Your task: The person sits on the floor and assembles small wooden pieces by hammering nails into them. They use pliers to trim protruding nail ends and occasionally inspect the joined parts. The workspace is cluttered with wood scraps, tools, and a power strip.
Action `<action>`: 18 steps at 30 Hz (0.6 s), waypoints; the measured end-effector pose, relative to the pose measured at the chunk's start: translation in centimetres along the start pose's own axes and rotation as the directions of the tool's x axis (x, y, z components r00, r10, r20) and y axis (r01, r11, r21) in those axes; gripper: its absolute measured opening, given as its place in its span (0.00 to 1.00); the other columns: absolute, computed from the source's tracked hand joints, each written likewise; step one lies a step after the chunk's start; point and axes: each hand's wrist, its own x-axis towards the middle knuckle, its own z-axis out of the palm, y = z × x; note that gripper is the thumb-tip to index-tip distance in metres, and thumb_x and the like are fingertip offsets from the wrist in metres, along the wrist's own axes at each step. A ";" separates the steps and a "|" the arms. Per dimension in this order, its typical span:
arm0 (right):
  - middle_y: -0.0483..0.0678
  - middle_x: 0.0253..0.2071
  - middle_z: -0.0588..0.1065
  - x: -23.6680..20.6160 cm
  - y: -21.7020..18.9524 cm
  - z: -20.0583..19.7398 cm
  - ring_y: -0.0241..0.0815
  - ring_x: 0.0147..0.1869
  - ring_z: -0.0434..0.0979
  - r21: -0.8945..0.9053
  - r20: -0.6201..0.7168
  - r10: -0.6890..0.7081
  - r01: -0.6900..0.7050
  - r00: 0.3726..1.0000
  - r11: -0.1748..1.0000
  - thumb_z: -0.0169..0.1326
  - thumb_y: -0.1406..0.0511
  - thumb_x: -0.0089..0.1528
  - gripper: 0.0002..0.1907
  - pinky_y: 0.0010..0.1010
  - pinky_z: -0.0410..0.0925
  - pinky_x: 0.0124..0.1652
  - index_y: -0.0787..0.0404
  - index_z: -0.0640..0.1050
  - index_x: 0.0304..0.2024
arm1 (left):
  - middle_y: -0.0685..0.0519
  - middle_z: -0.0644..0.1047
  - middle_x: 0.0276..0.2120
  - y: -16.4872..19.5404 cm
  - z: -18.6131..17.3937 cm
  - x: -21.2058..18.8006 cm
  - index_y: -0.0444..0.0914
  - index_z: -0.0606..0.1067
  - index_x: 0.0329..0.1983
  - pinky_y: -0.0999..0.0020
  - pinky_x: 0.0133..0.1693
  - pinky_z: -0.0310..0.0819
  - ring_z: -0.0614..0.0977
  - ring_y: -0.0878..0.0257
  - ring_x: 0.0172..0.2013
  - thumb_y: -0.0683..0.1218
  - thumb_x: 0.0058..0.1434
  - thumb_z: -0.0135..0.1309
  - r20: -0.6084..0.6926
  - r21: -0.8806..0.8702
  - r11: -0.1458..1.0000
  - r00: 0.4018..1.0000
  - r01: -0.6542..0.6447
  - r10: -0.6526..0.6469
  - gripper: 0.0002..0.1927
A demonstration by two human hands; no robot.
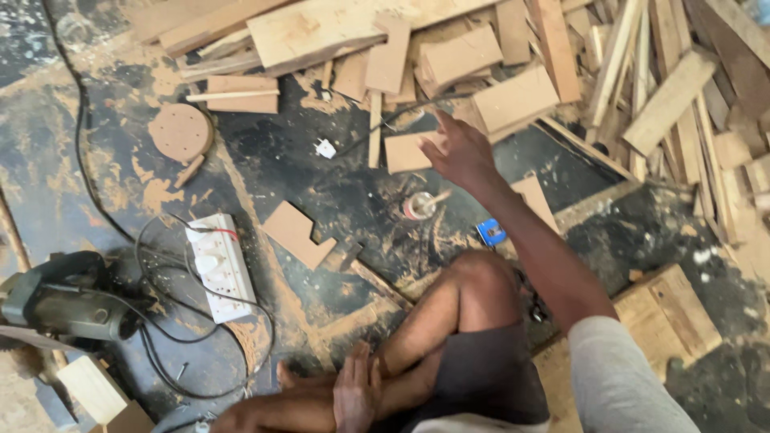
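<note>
Setting: a person sits on a dark, sawdust-strewn floor (337,192), one knee (481,273) raised, seen from above.
Right hand (461,152): stretched forward over the floor, fingers spread apart and holding nothing, hovering just above a flat square board (405,152).
Left hand (357,393): resting flat on the shin (305,409) of the folded leg, fingers loosely together, gripping nothing.
Board: lies on the floor at the near edge of a scrap pile, beside a black cable (385,124) ending in a white plug (325,148).
Scrap pile (561,64): offcuts and planks heaped across the top and right.
Near the knee: a small round tin with a stick (421,204), a blue packet (491,232), a notched board (297,232).
Left side: a white power strip (220,269), a green circular saw (64,301), a round wooden disc (180,132).
</note>
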 end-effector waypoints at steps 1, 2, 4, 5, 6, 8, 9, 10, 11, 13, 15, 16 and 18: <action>0.59 0.49 0.78 2.8 -0.4 1.3 0.57 0.46 0.81 -0.085 -0.008 -0.041 0.040 0.999 0.996 0.59 0.47 0.63 0.40 0.48 0.73 0.46 0.60 0.66 0.70 | 0.44 0.79 0.51 -0.3 0.3 0.2 0.34 0.77 0.51 0.61 0.45 0.82 0.84 0.48 0.46 0.42 0.60 0.59 -0.030 -0.009 1.000 0.999 -0.014 0.014 0.16; 0.63 0.49 0.78 5.3 -0.9 2.8 0.62 0.48 0.79 -0.170 -0.010 -0.080 0.077 0.997 0.982 0.59 0.46 0.64 0.41 0.52 0.71 0.47 0.61 0.64 0.71 | 0.44 0.79 0.50 -0.6 0.6 0.3 0.34 0.77 0.50 0.61 0.45 0.82 0.85 0.49 0.45 0.42 0.59 0.60 -0.056 -0.009 1.000 0.998 -0.007 0.006 0.15; 0.67 0.49 0.77 10.1 -1.7 5.3 0.68 0.52 0.77 -0.289 0.017 -0.077 0.079 0.997 0.954 0.57 0.44 0.65 0.45 0.56 0.69 0.49 0.61 0.59 0.73 | 0.45 0.81 0.48 -1.2 1.6 0.5 0.35 0.79 0.47 0.61 0.43 0.82 0.86 0.50 0.43 0.42 0.57 0.61 -0.109 -0.009 1.000 0.994 0.007 -0.008 0.14; 0.67 0.48 0.77 12.1 -2.2 6.3 0.68 0.53 0.77 -0.324 0.046 -0.031 0.045 0.998 0.945 0.55 0.43 0.64 0.46 0.56 0.68 0.52 0.59 0.57 0.75 | 0.45 0.81 0.48 -1.6 2.0 0.6 0.36 0.79 0.47 0.61 0.42 0.83 0.86 0.50 0.43 0.42 0.57 0.61 -0.112 -0.008 1.000 0.994 0.010 -0.011 0.14; 0.67 0.48 0.77 13.5 -2.9 7.3 0.68 0.54 0.77 -0.357 0.072 0.017 0.010 0.997 0.934 0.53 0.42 0.64 0.47 0.55 0.67 0.55 0.58 0.54 0.76 | 0.45 0.81 0.47 -2.1 2.4 0.7 0.36 0.80 0.47 0.61 0.41 0.83 0.86 0.51 0.42 0.42 0.56 0.61 -0.113 -0.006 1.000 0.993 0.011 -0.012 0.14; 0.67 0.47 0.78 16.2 -4.2 8.6 0.68 0.54 0.77 -0.343 0.138 0.118 -0.064 0.983 0.937 0.51 0.43 0.64 0.49 0.58 0.67 0.54 0.56 0.50 0.78 | 0.45 0.81 0.47 -3.1 3.0 1.0 0.36 0.80 0.46 0.60 0.40 0.84 0.87 0.51 0.41 0.43 0.56 0.62 -0.054 0.010 0.999 0.998 0.044 -0.044 0.14; 0.66 0.47 0.78 17.3 -4.9 9.1 0.68 0.53 0.77 -0.339 0.170 0.168 -0.102 0.971 0.935 0.51 0.43 0.65 0.49 0.59 0.67 0.54 0.56 0.48 0.80 | 0.45 0.81 0.47 -3.6 3.1 1.2 0.36 0.80 0.46 0.60 0.39 0.84 0.87 0.51 0.41 0.43 0.57 0.62 0.007 0.024 0.997 0.997 0.076 -0.076 0.14; 0.67 0.46 0.78 18.3 -5.6 9.6 0.67 0.53 0.78 -0.353 0.172 0.177 -0.108 0.969 0.930 0.51 0.42 0.65 0.50 0.59 0.66 0.55 0.57 0.48 0.79 | 0.44 0.82 0.47 -3.9 3.3 1.4 0.36 0.79 0.46 0.59 0.39 0.85 0.87 0.51 0.40 0.43 0.58 0.62 0.067 0.038 0.993 0.992 0.109 -0.111 0.13; 0.68 0.46 0.78 19.2 -6.4 9.9 0.67 0.53 0.78 -0.367 0.173 0.188 -0.114 0.967 0.923 0.52 0.41 0.65 0.51 0.58 0.66 0.55 0.58 0.48 0.78 | 0.44 0.82 0.46 -4.2 3.6 1.7 0.36 0.80 0.46 0.59 0.38 0.85 0.87 0.50 0.39 0.44 0.57 0.62 0.058 0.030 0.995 0.994 0.094 -0.095 0.14; 0.68 0.46 0.78 20.6 -7.5 10.7 0.66 0.52 0.78 -0.413 0.160 0.204 -0.122 0.966 0.903 0.53 0.39 0.64 0.53 0.59 0.66 0.56 0.60 0.48 0.77 | 0.44 0.82 0.45 -4.5 3.8 2.5 0.36 0.80 0.46 0.59 0.38 0.85 0.87 0.50 0.39 0.44 0.57 0.61 0.022 0.015 0.998 0.998 0.062 -0.062 0.14; 0.65 0.46 0.78 21.6 -7.9 11.4 0.65 0.51 0.79 -0.475 0.133 0.219 -0.132 0.967 0.870 0.55 0.38 0.61 0.56 0.60 0.65 0.56 0.62 0.48 0.76 | 0.44 0.82 0.44 -4.6 4.0 3.0 0.36 0.80 0.46 0.59 0.37 0.85 0.87 0.51 0.38 0.44 0.57 0.61 -0.007 0.013 0.998 0.998 0.058 -0.058 0.14; 0.64 0.46 0.79 21.9 -7.8 11.7 0.64 0.52 0.79 -0.504 0.146 0.250 -0.146 0.957 0.851 0.55 0.39 0.61 0.55 0.59 0.66 0.55 0.61 0.49 0.76 | 0.44 0.82 0.44 -4.6 4.1 3.1 0.36 0.80 0.46 0.60 0.37 0.85 0.87 0.51 0.38 0.44 0.57 0.61 -0.021 0.013 0.998 0.998 0.058 -0.057 0.14; 0.63 0.47 0.79 22.3 -7.3 11.9 0.61 0.53 0.80 -0.564 0.170 0.314 -0.169 0.934 0.808 0.57 0.41 0.60 0.54 0.57 0.69 0.54 0.59 0.50 0.77 | 0.45 0.82 0.43 -4.6 4.2 3.5 0.36 0.80 0.46 0.60 0.37 0.85 0.88 0.51 0.38 0.44 0.57 0.61 -0.033 0.013 0.999 0.998 0.053 -0.052 0.14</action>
